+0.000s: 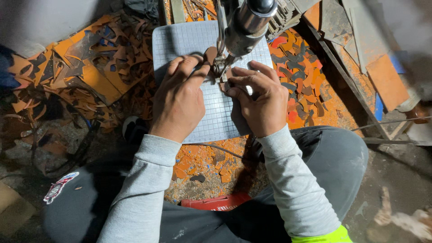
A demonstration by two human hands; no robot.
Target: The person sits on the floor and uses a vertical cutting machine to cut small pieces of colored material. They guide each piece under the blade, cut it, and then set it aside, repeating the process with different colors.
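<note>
Workpiece: small flat brown leather-like cutout, lying on the grid mat directly under the machine head; largely hidden by fingers, so its long axis and the way it points cannot be told.
Left hand: palm down on the mat, fingertips pressed on the near left edge of the cutout; grip narrow, pinning the piece flat rather than enclosing it.
Right hand: palm down just right of the needle area, fingers curled and pressing on a second bit of brown material; grip narrow, whether it encloses anything cannot be told.
Machine head: shiny metal cylindrical machine head with black knob, tilted, its lower end between the two hands.
Work surface: pale grey square-gridded cutting mat, set on the floor.
Surroundings: heaps of orange and dark offcut scraps left of the mat; similar curved scraps to the right.
Foreground: grey sleeves and dark trousers; red flat box between the knees.
</note>
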